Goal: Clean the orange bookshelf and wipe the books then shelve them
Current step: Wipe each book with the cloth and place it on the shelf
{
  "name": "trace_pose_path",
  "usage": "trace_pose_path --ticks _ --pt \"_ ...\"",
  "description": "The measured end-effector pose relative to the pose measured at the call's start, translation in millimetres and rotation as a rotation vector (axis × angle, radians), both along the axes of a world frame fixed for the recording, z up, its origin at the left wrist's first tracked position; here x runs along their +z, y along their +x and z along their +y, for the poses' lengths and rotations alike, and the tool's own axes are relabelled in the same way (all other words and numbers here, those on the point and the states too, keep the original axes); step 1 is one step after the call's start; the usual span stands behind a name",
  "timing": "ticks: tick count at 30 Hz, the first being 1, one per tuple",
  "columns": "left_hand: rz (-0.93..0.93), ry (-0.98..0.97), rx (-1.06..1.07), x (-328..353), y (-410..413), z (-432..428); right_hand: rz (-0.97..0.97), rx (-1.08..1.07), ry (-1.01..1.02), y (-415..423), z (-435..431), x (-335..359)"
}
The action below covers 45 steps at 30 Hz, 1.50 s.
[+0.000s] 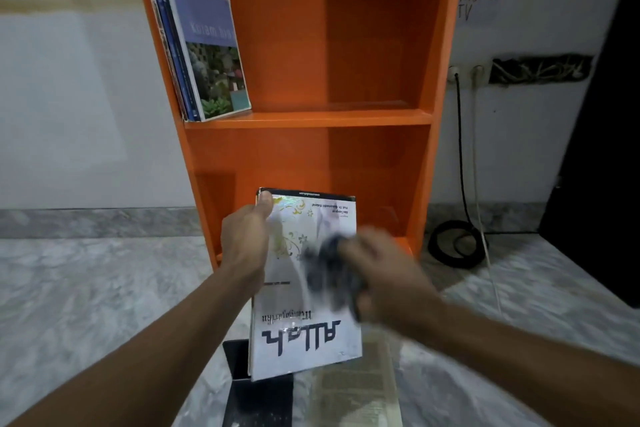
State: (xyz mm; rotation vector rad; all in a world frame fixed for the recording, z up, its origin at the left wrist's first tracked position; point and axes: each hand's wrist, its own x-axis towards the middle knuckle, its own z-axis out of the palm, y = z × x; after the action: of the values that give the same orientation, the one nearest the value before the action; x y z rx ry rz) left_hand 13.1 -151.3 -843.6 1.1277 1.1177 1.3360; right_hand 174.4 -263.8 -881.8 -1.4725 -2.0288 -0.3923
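An orange bookshelf stands ahead against the wall. Several books lean at the left of its upper shelf; the front one has a blue cover with a garden photo. My left hand grips a white book by its left edge, thumb on the cover, holding it in front of the lower shelf. My right hand, blurred with motion, holds a dark cloth against the book's cover.
More books lie on the marbled floor below my hands: a dark one and a pale one. A coiled black cable lies right of the shelf under wall sockets. A dark panel stands at far right.
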Motion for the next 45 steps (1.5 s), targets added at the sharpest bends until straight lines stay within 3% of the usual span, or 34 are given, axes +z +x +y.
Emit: trace_pose_path --ticks 3,7,8,10,12,14,17,19,21,23,26,28,30,31,33,36,40,45 --pt "-0.064 -0.028 -0.067 3 5 -10 0.170 -0.229 0.209 0 54 53" --pt "-0.066 -0.033 -0.063 6 1 -9 -0.055 -0.200 0.074 -27 45 17" --pt "-0.073 -0.055 -0.043 5 -3 -6 -0.169 -0.080 0.059 -33 31 -17" --pt "-0.037 -0.070 0.036 2 -14 0 -0.391 0.383 0.002 -38 -4 -75" --pt "0.006 -0.061 0.098 1 -23 6 -0.237 0.712 -0.214 -43 -31 -99" --pt "0.005 -0.071 0.135 2 -29 9 -0.234 0.508 -0.125 -32 -21 -66" --pt "0.055 -0.079 0.169 3 -30 8 0.135 -0.013 0.131 -22 21 23" --pt "0.053 -0.081 0.169 5 -26 5 0.133 -0.242 0.214 -28 49 59" --pt "0.064 -0.091 0.169 9 -21 6 0.039 -0.278 0.124 -39 54 45" --pt "0.060 -0.107 0.179 12 -18 8 -0.117 -0.184 0.131 -51 35 5" --pt "0.039 -0.129 0.203 9 -20 13 -0.361 0.169 0.065 -59 -21 -61" --pt "0.029 -0.128 0.213 4 -20 15 -0.558 0.335 -0.126 -50 -47 -89" --pt "0.041 -0.126 0.237 -1 -18 16 -0.695 0.361 -0.328 -34 -56 -104" --pt "0.058 -0.120 0.261 -3 -16 16 -0.631 0.340 -0.461 -28 -56 -110" --pt "0.090 -0.104 0.298 -5 -12 17 -0.322 0.236 -0.699 -22 -48 -107" --pt "0.142 -0.084 0.342 -9 -5 19 0.022 0.117 -0.948 -15 -22 -104" --pt "0.147 -0.100 0.346 -22 6 24 0.042 0.009 -1.168 -12 -3 -126" --pt "0.174 -0.159 0.368 -37 10 34 0.112 -0.146 -1.128 -10 5 -147"
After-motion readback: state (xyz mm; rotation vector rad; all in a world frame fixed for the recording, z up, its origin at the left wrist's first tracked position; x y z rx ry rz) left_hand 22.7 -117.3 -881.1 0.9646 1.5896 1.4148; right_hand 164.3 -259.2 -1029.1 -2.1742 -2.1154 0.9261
